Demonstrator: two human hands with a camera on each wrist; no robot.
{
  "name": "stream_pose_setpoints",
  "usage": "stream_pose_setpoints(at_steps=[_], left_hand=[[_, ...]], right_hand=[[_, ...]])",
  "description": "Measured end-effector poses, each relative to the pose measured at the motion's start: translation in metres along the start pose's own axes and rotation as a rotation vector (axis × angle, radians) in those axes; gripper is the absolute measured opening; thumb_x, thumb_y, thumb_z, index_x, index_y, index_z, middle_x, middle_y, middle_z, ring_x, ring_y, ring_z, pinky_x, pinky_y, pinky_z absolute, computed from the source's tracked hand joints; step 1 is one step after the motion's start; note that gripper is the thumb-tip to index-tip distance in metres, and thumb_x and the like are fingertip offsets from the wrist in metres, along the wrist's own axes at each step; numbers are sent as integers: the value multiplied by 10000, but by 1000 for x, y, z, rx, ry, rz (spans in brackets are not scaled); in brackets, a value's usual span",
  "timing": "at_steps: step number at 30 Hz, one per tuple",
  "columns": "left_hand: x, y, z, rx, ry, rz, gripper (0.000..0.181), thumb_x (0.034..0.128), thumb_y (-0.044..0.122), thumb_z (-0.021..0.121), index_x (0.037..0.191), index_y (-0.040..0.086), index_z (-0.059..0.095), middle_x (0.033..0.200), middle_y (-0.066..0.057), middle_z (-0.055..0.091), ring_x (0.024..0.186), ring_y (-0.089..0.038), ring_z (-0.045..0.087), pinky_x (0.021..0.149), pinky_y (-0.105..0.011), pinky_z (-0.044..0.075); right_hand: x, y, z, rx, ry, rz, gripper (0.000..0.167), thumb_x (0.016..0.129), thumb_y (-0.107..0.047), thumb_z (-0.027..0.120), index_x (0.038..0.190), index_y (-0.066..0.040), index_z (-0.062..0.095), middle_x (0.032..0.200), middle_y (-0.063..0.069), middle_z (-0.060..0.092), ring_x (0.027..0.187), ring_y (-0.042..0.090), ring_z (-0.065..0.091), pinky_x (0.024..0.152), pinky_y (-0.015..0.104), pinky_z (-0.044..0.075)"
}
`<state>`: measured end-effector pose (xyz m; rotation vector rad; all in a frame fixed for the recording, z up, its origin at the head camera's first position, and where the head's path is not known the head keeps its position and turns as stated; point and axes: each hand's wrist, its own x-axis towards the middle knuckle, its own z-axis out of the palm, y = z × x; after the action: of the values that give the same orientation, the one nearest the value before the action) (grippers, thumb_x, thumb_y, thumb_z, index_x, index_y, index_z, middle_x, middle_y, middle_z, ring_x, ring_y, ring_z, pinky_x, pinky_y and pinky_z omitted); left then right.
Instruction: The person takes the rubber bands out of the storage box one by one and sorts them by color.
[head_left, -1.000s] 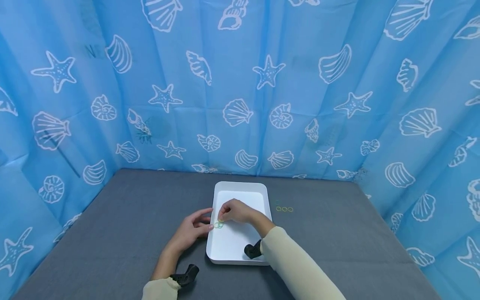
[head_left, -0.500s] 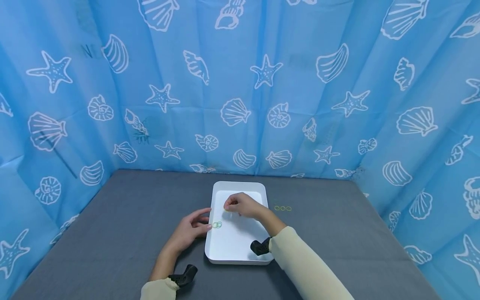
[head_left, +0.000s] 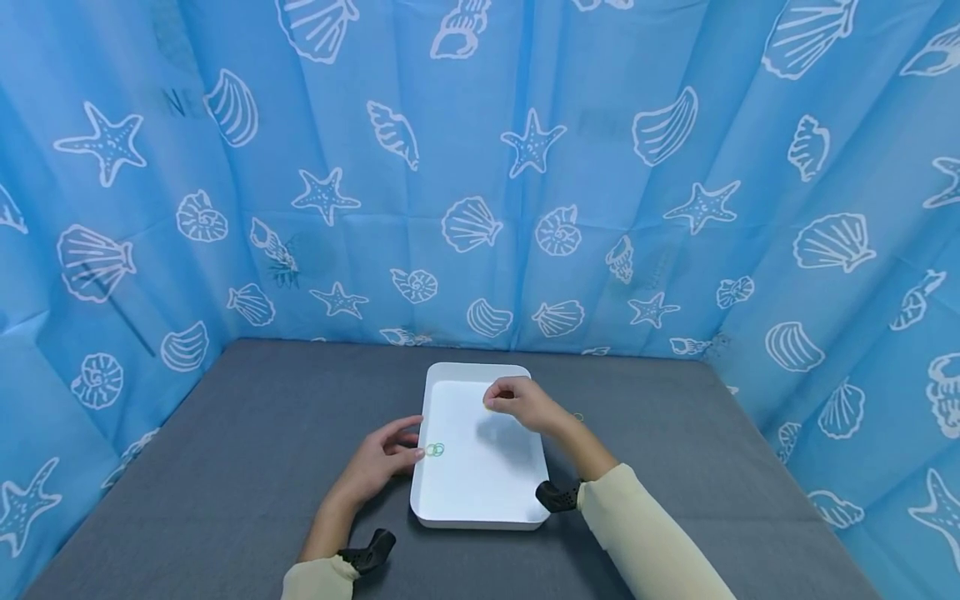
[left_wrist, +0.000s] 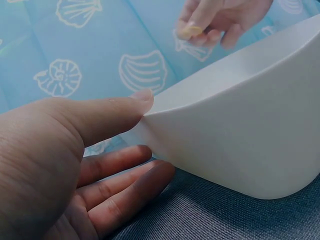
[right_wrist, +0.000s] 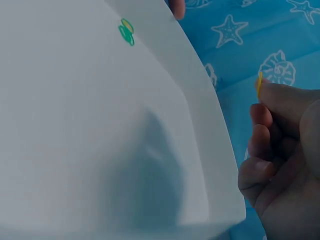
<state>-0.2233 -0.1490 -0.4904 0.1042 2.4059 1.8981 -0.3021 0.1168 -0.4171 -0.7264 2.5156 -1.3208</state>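
Observation:
A white tray [head_left: 480,524] lies on the grey cloth. My right hand [head_left: 521,404] is above its far right part, and thumb and forefinger pinch a thin yellow rubber band [right_wrist: 259,86]. The left hand [head_left: 377,461] touches the tray's left side; its thumb [left_wrist: 142,100] is at the rim, while the fingers [left_wrist: 132,195] lie loosely by the outer wall. Inside the tray, close to that side, thin green and yellow rubber bands [head_left: 435,449] lie together. Right of the tray, one band [head_left: 578,416] shows past my right forearm, which may hide others.
Grey cloth [head_left: 675,467] covers the table around the tray. A blue curtain [head_left: 480,183] with white shells and starfish hangs behind it. Each wrist wears a black camera mount [head_left: 367,552].
The right hand has moved from the bands at the tray's left side toward the far right, lifting, with the yellow rubber band pinched. The left hand stays at the tray's side.

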Motion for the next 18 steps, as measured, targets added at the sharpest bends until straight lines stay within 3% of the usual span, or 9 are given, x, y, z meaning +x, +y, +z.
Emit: stream_pose_setpoints(at_steps=[8,18], left_hand=[[-2,2,-3,1,-12,-3,540,874,213,739,1379,186,551,1227,-105,603,951,-215,624,797,-382,551],[-2,2,-1,-8,-26,16,537,884,207,730,1385,160,542,1235,-132,600,955,-229,630,796,-379,554]], right_hand=[[-19,16,-14,5,154,28,84,937,-41,629,925,21,684,839,50,624,739,173,503,692,330,462],[-43,45,-28,-14,267,77,79,943,-49,622,940,7,678,851,50,628,747,190,518,677,324,454]])
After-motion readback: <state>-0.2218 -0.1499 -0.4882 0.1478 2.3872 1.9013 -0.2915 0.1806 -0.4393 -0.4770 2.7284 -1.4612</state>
